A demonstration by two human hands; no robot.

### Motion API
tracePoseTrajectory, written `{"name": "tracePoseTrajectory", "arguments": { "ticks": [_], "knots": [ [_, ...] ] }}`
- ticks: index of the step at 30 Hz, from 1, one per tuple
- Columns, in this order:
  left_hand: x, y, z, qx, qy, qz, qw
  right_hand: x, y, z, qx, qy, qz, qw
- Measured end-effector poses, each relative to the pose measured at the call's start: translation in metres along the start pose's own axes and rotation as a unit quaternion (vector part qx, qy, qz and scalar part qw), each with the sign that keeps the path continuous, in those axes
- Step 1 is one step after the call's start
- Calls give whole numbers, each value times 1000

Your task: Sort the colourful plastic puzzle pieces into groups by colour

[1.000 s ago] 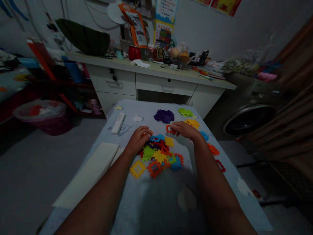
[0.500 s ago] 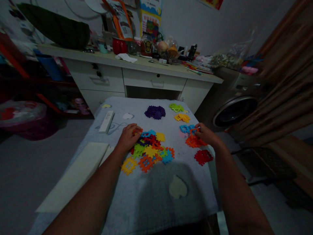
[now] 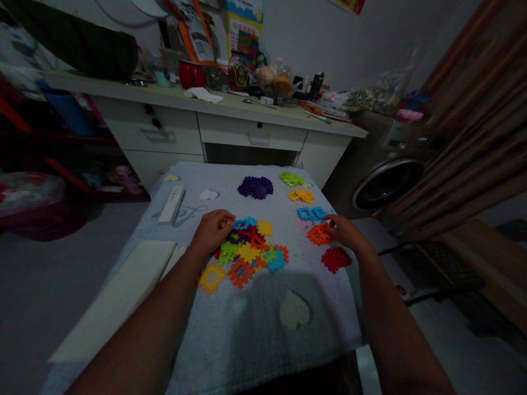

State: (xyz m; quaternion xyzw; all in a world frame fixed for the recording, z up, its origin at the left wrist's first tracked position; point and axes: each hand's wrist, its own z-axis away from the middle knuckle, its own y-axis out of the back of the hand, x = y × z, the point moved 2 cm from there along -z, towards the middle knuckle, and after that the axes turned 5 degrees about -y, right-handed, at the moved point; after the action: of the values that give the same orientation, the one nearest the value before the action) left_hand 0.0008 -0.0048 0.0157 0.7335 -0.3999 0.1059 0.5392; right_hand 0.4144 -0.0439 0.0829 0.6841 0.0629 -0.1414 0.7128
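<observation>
My left hand (image 3: 212,231) is closed around a small orange interlocking plastic piece (image 3: 231,219), at the left edge of a mixed heap of colored pieces (image 3: 249,252). My right hand (image 3: 342,230) hovers at the right side of the orange pile (image 3: 319,233), with thumb and forefinger apart and touching or just above it. Close by lie a blue pile (image 3: 312,213) and a red pile (image 3: 336,259). Farther back are yellow (image 3: 301,196), green (image 3: 291,179) and dark purple (image 3: 256,187) piles of the same toothed pieces.
A cloth with heart shapes covers the table (image 3: 263,340). At its left are a white box (image 3: 172,205) and a long pale panel (image 3: 119,296). Beyond stands a cluttered white desk (image 3: 160,129), with a washing machine (image 3: 387,164) on the right.
The view has shifted slightly, moving everything a little left. My right hand's fingers have come away from an orange piece at the orange pile. My left hand stays by the heap.
</observation>
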Motion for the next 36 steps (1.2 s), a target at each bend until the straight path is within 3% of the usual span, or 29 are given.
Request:
{"name": "tracePoseTrajectory", "arguments": {
  "ticks": [6, 9, 12, 16, 20, 26, 36],
  "knots": [
    [2, 0, 0, 0, -1, -6, 1000, 1, -3, 1, 41, -32, 73, 996],
    [2, -1, 1, 0, 0, -15, 1000, -17, -5, 1, 55, -15, 64, 996],
    [2, -1, 1, 2, 8, -20, 1000, -53, -14, 1, 44, 58, 14, 997],
    [3, -1, 0, -12, 5, -9, 1000, -110, -42, 2, -39, 174, -70, 982],
    [2, -2, 1, -16, 2, -9, 1000, -143, -69, 3, -30, 284, -85, 955],
    [2, -1, 0, -15, 4, -8, 1000, -142, -88, -4, -29, 282, -96, 954],
    [-2, -5, 1, -7, 8, -11, 1000, -135, -78, -8, -33, 254, -135, 957]
  ]
}}
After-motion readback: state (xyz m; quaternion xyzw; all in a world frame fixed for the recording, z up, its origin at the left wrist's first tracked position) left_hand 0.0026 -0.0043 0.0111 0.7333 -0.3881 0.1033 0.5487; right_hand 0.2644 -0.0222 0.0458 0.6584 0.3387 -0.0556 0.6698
